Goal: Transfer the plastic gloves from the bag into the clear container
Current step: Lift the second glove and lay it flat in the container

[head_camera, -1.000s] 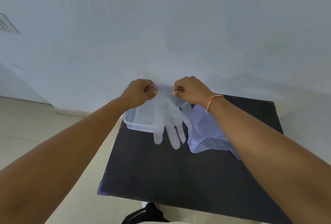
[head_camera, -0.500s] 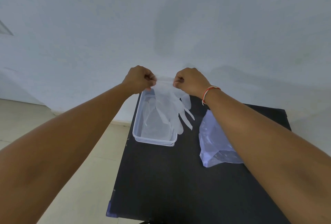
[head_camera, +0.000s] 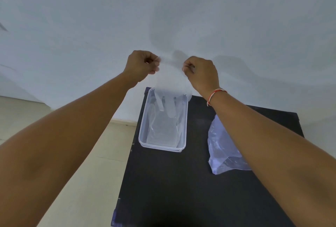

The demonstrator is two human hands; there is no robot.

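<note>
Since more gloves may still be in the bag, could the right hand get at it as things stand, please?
Probably not straight away: the right hand is pinching the glove with the left hand above the container. Once it lets go, the bag lies uncovered just below that forearm.

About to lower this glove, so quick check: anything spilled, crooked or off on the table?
Nothing stands out. The container sits flat on the table, the bag lies beside it, and both hands hold the glove above it.
</note>
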